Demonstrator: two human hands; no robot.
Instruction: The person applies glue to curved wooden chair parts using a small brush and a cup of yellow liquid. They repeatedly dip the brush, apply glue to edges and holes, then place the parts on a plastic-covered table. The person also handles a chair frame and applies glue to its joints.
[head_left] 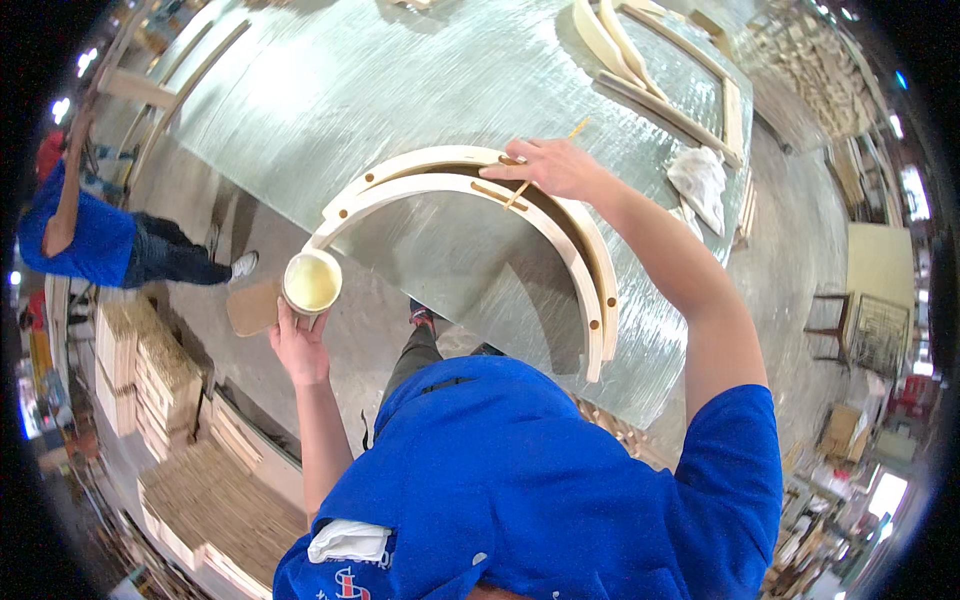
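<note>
My left hand (pixel 300 345) is wrapped round a cup (pixel 312 281) with a pale yellow, creamy substance in it, held off the table's near left edge. Two curved wooden pieces (pixel 437 182) lie one behind the other on the metal-topped table (pixel 420 245), arching away from me. Small dark round holes show near their ends, and a slot is cut in the top of the nearer arch. A thin yellow stick (pixel 520 191) is pinched in my right hand (pixel 552 168), above the arches. Its lower tip is at the nearer arch's slot; whether it touches is hard to tell.
More curved and straight wooden parts (pixel 665 115) lie at the table's far right, near a crumpled white cloth (pixel 697 185). Stacked wooden strips (pixel 225 490) stand on the floor at lower left. Another person in blue (pixel 90 235) stands left of the table.
</note>
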